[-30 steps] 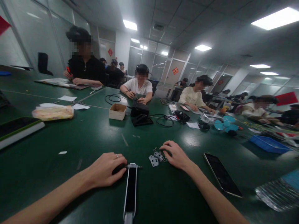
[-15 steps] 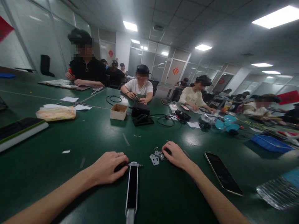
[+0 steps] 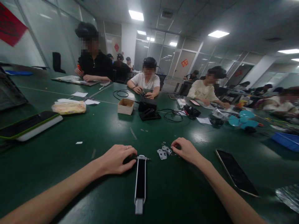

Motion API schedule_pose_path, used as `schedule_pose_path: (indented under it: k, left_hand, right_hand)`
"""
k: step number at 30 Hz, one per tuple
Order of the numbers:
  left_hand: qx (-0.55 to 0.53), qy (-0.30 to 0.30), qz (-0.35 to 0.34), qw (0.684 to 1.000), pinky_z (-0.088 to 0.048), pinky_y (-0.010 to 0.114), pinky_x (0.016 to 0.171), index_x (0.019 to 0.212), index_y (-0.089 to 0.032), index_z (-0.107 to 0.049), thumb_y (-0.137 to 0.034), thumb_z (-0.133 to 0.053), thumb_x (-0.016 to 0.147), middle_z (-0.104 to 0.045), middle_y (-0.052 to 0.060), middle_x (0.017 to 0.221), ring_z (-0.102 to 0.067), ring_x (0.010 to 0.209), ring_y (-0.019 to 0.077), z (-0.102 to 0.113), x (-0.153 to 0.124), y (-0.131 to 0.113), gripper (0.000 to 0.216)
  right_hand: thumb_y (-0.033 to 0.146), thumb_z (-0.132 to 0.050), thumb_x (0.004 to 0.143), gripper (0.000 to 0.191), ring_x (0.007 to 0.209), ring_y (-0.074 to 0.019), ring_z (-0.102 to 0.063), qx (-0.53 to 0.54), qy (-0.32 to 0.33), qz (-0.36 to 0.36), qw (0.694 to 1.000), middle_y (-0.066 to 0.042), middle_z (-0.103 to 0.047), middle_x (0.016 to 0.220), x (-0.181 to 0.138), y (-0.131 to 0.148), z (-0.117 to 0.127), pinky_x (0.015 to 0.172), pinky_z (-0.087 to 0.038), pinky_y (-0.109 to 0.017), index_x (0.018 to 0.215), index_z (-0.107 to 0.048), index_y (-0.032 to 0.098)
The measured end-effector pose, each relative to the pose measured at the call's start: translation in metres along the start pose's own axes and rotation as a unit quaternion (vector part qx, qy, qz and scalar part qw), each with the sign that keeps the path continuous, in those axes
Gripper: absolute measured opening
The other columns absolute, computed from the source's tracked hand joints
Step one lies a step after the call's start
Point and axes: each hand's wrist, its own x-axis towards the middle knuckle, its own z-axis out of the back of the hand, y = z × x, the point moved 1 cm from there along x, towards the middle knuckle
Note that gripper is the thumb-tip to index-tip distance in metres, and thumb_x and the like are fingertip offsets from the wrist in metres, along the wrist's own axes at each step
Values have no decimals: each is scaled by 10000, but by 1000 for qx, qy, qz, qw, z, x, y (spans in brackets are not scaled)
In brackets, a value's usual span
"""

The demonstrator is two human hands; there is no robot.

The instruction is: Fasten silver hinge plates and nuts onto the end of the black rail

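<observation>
My left hand (image 3: 120, 159) lies on the table with thumb and forefinger closed around the left end of a thin metal rod (image 3: 147, 159). This rod crosses the top of a long, narrow bar (image 3: 140, 180) with a white frame and black middle, lying lengthwise in front of me. To the right of it is a small group of grey metal brackets (image 3: 162, 153) with holes. Tiny rings (image 3: 163, 143) lie just beyond them. My right hand (image 3: 185, 149) rests beside the brackets, fingertips pinched together over small parts; what is between them is too small to make out.
A phone (image 3: 235, 172) lies right of my right forearm, with a clear plastic item (image 3: 289, 196) farther right. Ahead stand a small box (image 3: 125, 107) and a black device (image 3: 147, 107) with cables. A green-edged case (image 3: 30, 124) is at left. Several people sit across the table.
The view has turned a little left, so everything sits farther right in the picture. Both hands keep their places by the bar and the brackets.
</observation>
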Motion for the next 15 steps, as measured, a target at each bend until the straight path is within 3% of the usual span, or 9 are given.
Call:
schedule_pose_path:
  k: [7,11,15]
  left_hand:
    - [-7,12,5,1000,-458,287,665,1013,-168,-604,-294,-477,878,-638,34,848,-613,715,175,0,1,1,223]
    - [7,6,11,1000,-453,292,653,998,-162,-607,-310,-461,877,-633,41,841,-606,710,181,3,0,-1,240]
    - [31,-44,17,998,-460,308,674,974,-149,-603,-349,-433,881,-632,59,847,-596,733,194,4,-1,0,279]
  right_hand:
    - [257,-587,762,112,690,-191,-585,5,7,-42,999,-44,-631,726,-1,2,-2,586,-412,-285,737,-652,170]
    - [261,-566,763,117,702,-192,-566,1,-10,-19,1000,-35,-612,732,-2,4,-2,644,-408,-311,716,-632,177]
    - [235,-557,775,99,714,-196,-550,-6,-37,2,999,-40,-601,738,-3,6,2,682,-412,-332,710,-602,176]
